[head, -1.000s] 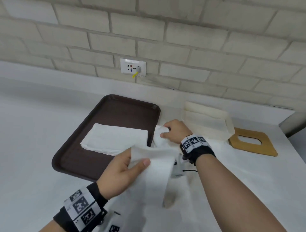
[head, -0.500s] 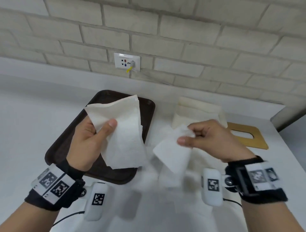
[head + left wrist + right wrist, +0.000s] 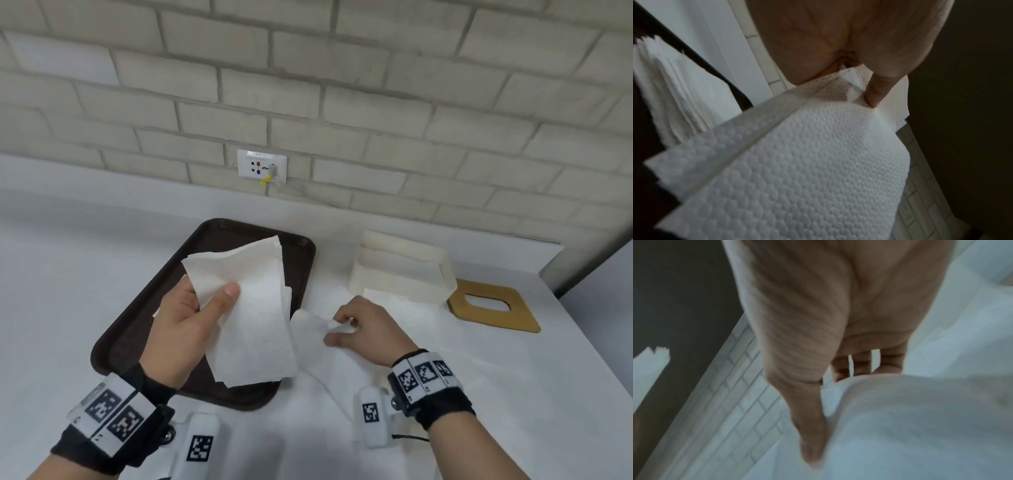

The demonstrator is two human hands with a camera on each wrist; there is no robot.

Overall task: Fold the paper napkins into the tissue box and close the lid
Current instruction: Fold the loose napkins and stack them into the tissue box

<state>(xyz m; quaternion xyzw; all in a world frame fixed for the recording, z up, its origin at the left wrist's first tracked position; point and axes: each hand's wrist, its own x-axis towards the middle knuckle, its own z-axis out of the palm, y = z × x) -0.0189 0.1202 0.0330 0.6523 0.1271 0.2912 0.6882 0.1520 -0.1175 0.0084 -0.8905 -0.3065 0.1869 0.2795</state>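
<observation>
Left hand (image 3: 185, 329) pinched a napkin stack (image 3: 250, 308) above the tray (image 3: 130, 329); right hand (image 3: 363, 329) pinched one napkin (image 3: 308, 342) on the table (image 3: 513, 394). Tissue box (image 3: 400, 274) sat open behind. Best to align edges, crease flat, then insert.

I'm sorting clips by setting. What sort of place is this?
Probably a café or canteen service counter: a white counter against a painted brick wall with a power socket, and a brown serving tray beside an open tissue box.
</observation>
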